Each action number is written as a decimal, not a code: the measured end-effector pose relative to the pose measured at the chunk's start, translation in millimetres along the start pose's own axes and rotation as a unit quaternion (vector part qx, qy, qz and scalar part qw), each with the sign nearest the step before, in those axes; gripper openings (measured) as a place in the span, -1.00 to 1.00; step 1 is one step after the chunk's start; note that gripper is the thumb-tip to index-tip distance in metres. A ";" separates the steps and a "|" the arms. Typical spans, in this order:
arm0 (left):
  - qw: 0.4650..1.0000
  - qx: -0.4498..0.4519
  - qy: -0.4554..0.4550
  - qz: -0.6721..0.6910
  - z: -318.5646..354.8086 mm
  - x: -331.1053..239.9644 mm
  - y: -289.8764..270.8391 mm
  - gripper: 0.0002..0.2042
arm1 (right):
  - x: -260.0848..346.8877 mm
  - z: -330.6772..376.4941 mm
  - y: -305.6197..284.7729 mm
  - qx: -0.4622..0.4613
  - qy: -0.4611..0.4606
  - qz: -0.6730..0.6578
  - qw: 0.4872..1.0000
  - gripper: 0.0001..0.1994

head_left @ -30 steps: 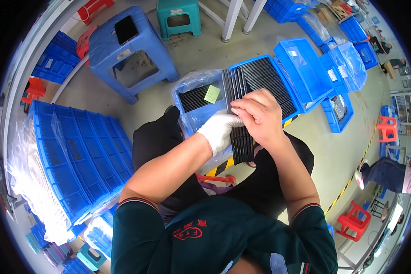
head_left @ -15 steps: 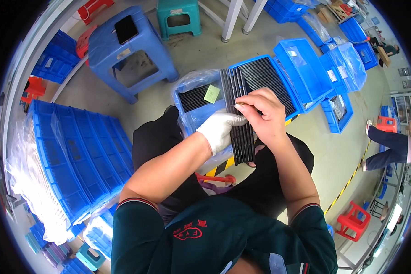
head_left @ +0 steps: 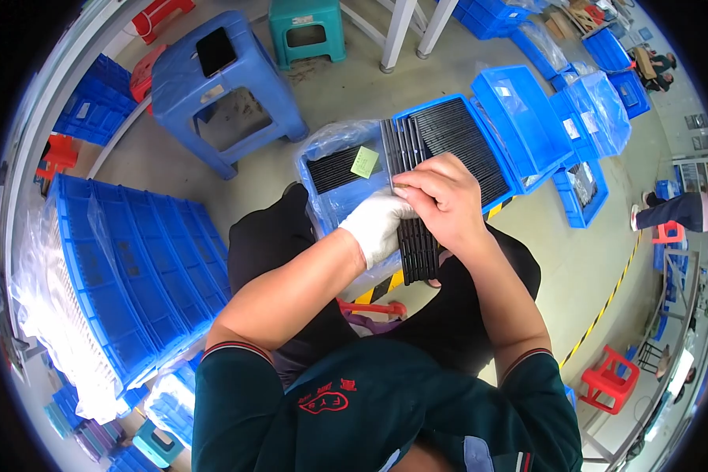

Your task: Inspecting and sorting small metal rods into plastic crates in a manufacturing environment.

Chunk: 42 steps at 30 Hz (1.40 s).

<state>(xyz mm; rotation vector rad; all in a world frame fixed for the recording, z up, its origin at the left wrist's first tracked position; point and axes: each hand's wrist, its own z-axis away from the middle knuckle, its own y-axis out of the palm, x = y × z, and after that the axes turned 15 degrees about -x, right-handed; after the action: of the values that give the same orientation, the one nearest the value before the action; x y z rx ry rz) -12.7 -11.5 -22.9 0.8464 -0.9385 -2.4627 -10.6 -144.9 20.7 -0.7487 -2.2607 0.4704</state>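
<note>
My left hand point(head_left: 377, 226), in a white glove, is closed around a bundle of long, thin black strips point(head_left: 418, 250). The strips lie side by side, slanting from above my hands down toward my lap. My bare right hand point(head_left: 446, 198) reaches across the bundle, thumb and fingertips pinched at its left edge beside the gloved thumb. Whatever sits between those fingertips is too small to make out. Just beyond is a plastic-lined blue crate point(head_left: 313, 206) with more black strips and a green paper note point(head_left: 364, 162). Rows of black strips point(head_left: 464, 141) fill the blue crate to its right.
An empty-looking blue bin point(head_left: 519, 110) tilts at the right, near other bagged blue bins point(head_left: 594, 110). A blue stool point(head_left: 173, 86) carrying a black phone point(head_left: 216, 52) stands far left. Stacked blue crates point(head_left: 134, 275) rise at my left. Another person's legs point(head_left: 672, 214) show far right.
My right hand has shifted slightly left across the strips, its fingertips now at their left edge. My left hand stays in place. The person at far right has moved.
</note>
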 end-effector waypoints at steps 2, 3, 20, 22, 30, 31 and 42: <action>1.000 -0.009 -0.010 0.008 0.6 -3.0 0.4 -0.78 | 0.4 -1.7 -4.7 -0.028 0.000 -0.021 0.999 -0.80; 0.999 -0.039 -0.033 0.007 1.6 -5.3 1.0 -0.78 | 0.8 -1.8 -9.2 -0.039 0.009 -0.027 0.999 -0.81; 0.984 -0.110 0.069 0.125 -0.9 -51.2 14.6 -0.74 | -12.1 2.9 -21.0 -0.057 0.059 -0.013 0.997 -0.85; 0.983 -0.117 0.062 0.125 -1.7 -49.7 14.0 -0.74 | -11.8 2.2 -18.7 -0.067 0.066 -0.010 0.996 -0.84; 0.987 -0.100 0.066 0.107 -7.3 -43.2 6.5 -0.78 | -14.0 0.2 -12.4 -0.056 0.040 -0.004 0.998 -0.84; 0.987 -0.100 0.068 0.108 -7.3 -43.1 5.9 -0.78 | -13.8 0.0 -12.4 -0.056 0.038 -0.006 0.998 -0.84; 0.988 -0.083 0.072 0.109 -9.4 -39.9 2.0 -0.80 | -10.5 -1.0 -8.7 -0.021 -0.029 0.026 0.999 -0.84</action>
<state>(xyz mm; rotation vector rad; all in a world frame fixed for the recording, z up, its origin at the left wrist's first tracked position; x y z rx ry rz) 23.6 3.6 -11.1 0.8056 -0.7227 -2.2244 -6.9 -158.1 20.6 -0.8259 -2.3158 0.4751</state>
